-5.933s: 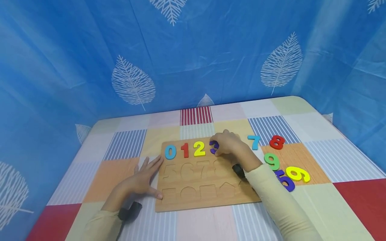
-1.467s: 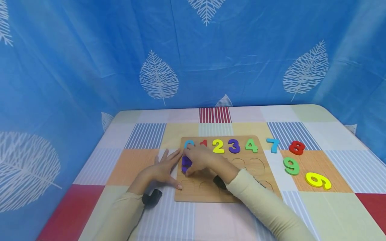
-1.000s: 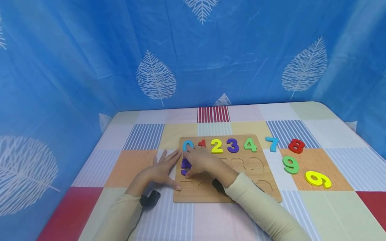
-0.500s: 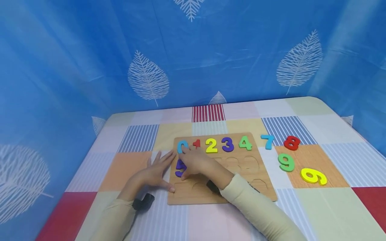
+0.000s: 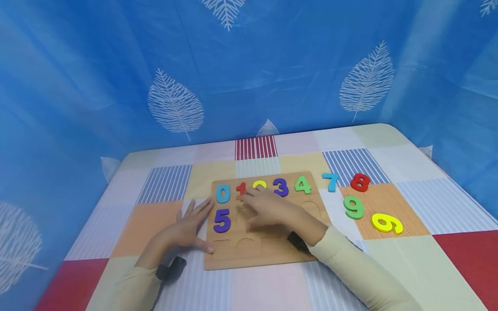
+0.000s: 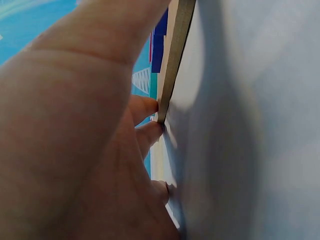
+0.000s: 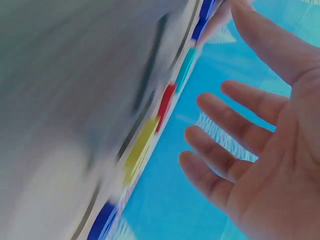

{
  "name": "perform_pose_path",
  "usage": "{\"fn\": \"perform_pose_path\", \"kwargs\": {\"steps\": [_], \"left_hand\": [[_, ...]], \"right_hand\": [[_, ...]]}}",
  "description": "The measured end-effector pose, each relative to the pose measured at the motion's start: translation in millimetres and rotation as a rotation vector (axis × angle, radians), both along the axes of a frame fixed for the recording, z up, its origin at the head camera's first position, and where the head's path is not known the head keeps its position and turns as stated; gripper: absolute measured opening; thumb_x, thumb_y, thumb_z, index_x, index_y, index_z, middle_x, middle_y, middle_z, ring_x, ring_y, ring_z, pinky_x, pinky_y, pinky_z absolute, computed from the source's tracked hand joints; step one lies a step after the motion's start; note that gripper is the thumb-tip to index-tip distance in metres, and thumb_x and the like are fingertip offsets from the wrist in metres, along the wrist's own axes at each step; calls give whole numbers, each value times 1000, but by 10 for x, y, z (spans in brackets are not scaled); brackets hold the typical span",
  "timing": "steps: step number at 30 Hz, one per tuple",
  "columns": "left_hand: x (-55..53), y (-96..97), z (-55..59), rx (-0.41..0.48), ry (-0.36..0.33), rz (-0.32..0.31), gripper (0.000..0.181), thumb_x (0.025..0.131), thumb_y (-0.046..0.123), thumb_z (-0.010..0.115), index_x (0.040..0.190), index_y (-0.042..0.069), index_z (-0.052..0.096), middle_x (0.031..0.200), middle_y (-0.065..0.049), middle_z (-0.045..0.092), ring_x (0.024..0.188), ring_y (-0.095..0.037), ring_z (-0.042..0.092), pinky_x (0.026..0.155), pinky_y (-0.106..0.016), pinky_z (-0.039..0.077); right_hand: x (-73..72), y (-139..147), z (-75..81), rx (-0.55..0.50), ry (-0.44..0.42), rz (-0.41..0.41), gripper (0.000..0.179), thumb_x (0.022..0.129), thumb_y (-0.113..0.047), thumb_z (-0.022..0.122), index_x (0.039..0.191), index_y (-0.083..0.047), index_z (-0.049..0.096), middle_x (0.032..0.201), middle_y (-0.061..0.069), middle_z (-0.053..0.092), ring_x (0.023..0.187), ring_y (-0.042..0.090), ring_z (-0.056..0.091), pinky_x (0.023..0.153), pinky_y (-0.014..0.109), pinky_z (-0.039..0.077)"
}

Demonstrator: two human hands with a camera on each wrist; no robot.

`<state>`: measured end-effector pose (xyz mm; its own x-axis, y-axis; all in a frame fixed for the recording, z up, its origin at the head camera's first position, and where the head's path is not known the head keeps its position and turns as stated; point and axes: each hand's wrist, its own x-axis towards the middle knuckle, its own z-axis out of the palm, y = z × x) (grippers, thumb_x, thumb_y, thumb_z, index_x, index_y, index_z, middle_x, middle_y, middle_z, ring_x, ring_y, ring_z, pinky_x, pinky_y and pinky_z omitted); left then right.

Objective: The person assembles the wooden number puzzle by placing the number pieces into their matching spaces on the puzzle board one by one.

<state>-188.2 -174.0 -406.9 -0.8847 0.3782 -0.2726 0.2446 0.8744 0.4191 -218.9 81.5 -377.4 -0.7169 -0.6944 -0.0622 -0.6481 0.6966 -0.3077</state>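
A wooden number puzzle board [image 5: 237, 255] lies on the table. Its top row holds a blue 0 [image 5: 223, 194], a red 1 [image 5: 241, 190], a yellow 2 [image 5: 259, 184], a purple 3 [image 5: 281, 187] and a green 4 [image 5: 302, 185]. Below the 0 sits a purple 5 [image 5: 222, 220]. My left hand [image 5: 184, 229] rests with spread fingers against the board's left edge. Over the board hovers my right hand [image 5: 268, 208], holding nothing; its fingers are relaxed in the right wrist view. It hides part of the 2 and some recesses.
Right of the board lie a blue 7 [image 5: 330, 181], a red 8 [image 5: 360, 182], a green 9 [image 5: 353, 207] and a yellow number piece [image 5: 387, 223] shaped like a 6. A patchwork cloth [image 5: 268, 285] covers the table. Behind hangs a blue leaf-print curtain [image 5: 249, 65].
The green 4 and purple 5 have come onto the board. My right hand has let go of the 5 and moved right. My left hand stays at the board's edge.
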Motion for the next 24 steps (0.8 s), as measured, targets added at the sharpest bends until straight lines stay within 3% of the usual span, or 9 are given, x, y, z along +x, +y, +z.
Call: {"fn": "perform_pose_path", "kwargs": {"steps": [6,13,18,24], "left_hand": [[13,10,-8,14,-6,5,121,53,61,76,147,15,16,155,-9,8,137,-45,-11,100,-70,-10],[-12,62,-34,10,-7,3,120,53,60,76,147,14,17,154,-10,8,137,-45,-10,100,-69,-10],[6,69,-22,19,-12,-7,122,52,61,76,147,13,17,154,-12,8,136,-46,-10,99,-70,-11],[33,24,-9,33,3,-3,123,52,60,77,147,12,16,154,-14,9,135,-49,-10,97,-71,-11]], "right_hand": [[93,578,11,-44,50,-71,68,74,-37,73,131,-10,48,127,7,51,113,25,44,93,40,43],[198,1415,77,0,69,-236,69,70,-32,77,129,-6,50,123,14,52,110,34,45,88,50,44],[276,1915,92,57,13,-362,72,68,-34,78,128,-6,50,123,18,51,108,38,42,85,56,43],[256,2117,63,116,-63,-427,78,67,-41,77,131,-6,48,127,26,45,108,43,40,83,59,43]]}}
